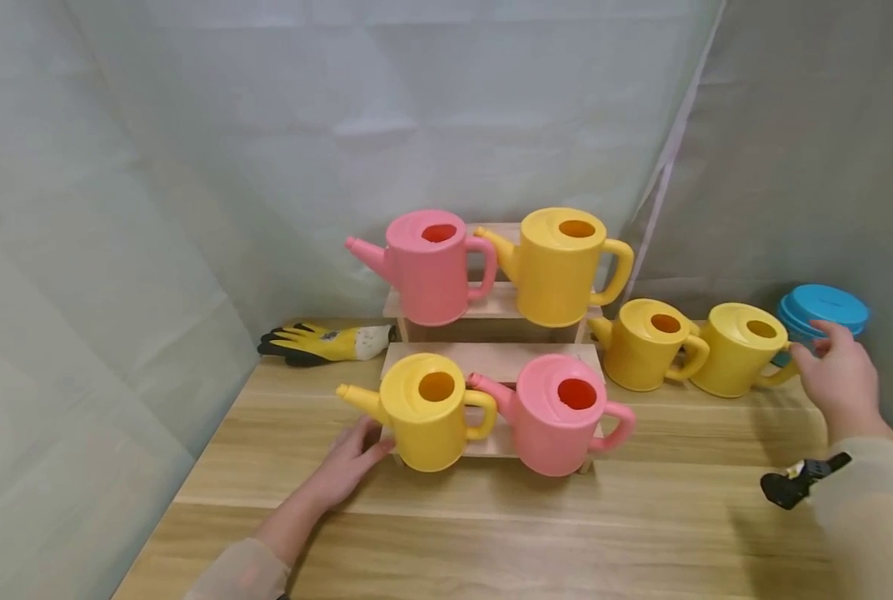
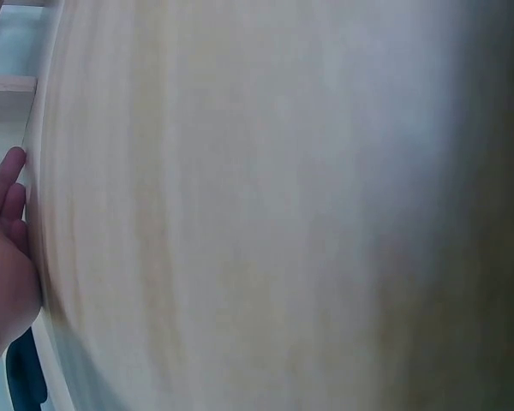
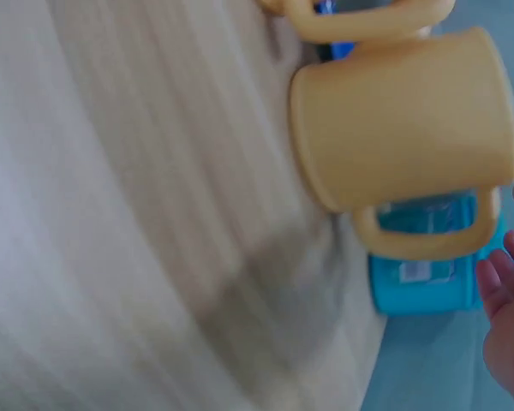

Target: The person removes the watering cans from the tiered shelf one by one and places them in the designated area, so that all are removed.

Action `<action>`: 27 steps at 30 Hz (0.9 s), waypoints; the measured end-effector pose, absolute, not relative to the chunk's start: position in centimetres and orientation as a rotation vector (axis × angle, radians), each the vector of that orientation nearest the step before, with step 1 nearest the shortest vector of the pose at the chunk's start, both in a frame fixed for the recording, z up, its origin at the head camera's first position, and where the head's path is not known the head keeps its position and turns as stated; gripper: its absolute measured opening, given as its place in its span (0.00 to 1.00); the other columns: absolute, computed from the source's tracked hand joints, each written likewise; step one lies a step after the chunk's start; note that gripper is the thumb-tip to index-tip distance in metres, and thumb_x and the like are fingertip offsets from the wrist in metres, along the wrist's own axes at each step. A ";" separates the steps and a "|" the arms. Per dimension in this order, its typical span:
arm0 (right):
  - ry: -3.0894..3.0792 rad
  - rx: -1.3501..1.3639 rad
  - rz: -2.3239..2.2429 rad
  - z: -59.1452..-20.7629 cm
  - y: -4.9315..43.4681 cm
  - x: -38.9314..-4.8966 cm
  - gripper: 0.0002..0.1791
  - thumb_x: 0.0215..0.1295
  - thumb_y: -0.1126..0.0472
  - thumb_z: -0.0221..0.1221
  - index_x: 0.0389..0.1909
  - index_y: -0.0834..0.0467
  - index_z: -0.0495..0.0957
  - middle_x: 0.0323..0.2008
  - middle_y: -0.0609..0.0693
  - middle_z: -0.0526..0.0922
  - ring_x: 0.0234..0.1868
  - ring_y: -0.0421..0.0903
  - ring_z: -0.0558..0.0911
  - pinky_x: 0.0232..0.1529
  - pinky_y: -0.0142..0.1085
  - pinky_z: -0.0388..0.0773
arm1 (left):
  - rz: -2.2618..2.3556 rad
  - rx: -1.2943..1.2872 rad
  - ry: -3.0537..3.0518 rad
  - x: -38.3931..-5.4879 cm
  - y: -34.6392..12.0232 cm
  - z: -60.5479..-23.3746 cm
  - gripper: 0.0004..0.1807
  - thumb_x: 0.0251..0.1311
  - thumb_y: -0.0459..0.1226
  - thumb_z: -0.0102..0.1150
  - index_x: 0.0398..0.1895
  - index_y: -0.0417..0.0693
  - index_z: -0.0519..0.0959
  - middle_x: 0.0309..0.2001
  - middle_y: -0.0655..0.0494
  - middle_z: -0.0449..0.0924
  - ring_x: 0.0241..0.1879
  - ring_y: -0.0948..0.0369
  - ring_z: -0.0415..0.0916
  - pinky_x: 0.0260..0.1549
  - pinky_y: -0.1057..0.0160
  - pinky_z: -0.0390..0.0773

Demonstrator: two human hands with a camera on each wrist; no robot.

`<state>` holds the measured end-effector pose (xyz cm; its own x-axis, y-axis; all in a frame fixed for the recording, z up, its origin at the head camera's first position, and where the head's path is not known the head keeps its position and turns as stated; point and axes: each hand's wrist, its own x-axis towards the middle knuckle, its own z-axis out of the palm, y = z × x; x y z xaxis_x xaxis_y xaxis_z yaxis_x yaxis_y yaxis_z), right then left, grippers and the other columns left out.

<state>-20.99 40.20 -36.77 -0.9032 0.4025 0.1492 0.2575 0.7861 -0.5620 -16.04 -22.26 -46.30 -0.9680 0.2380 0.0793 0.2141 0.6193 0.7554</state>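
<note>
At the right, my right hand (image 1: 842, 375) hovers beside the handle of the rightmost yellow watering can (image 1: 733, 354). Its fingers are spread and loosely bent, with the fingertips (image 3: 495, 287) close to that handle in the right wrist view. My left hand (image 1: 344, 464) lies by the lower left side of a small wooden tiered stand (image 1: 491, 360), fingers extended and partly hidden behind its edge. On the lower tier sit a yellow watering can (image 1: 420, 425) and a pink one (image 1: 551, 429). Another pink watering can (image 1: 433, 279) and a yellow one (image 1: 559, 279) occupy the upper tier.
A second yellow watering can (image 1: 639, 354) stands on the wooden table (image 1: 491, 533) right of the stand. Behind my right hand is a blue lidded tub (image 1: 821, 308). Yellow and black work gloves (image 1: 326, 343) lie left of the stand. Grey curtains (image 1: 446, 108) enclose the back.
</note>
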 end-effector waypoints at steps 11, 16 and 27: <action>-2.741 -0.271 1.067 -33.4 36.7 -22.2 0.39 0.69 0.42 0.42 0.72 0.62 0.46 0.60 0.75 0.60 0.57 0.71 0.63 0.49 0.63 0.66 | 1.272 0.352 2.801 -15.9 -22.3 -46.3 0.23 0.65 0.53 0.49 0.60 0.56 0.66 0.58 0.44 0.71 0.60 0.46 0.63 0.58 0.38 0.55; -2.714 -0.184 1.109 -32.2 34.5 -22.8 0.39 0.69 0.40 0.43 0.72 0.59 0.47 0.59 0.72 0.63 0.53 0.67 0.67 0.49 0.59 0.69 | 1.276 0.364 2.802 -15.9 -22.3 -46.3 0.22 0.65 0.52 0.49 0.59 0.56 0.66 0.58 0.45 0.72 0.60 0.46 0.64 0.58 0.38 0.54; -2.689 -0.040 1.242 -29.8 30.1 -23.2 0.40 0.67 0.38 0.45 0.73 0.52 0.47 0.60 0.66 0.65 0.51 0.60 0.70 0.55 0.57 0.66 | 1.289 0.371 2.800 -15.9 -22.4 -46.3 0.22 0.65 0.52 0.50 0.59 0.56 0.67 0.57 0.46 0.72 0.59 0.47 0.65 0.57 0.39 0.56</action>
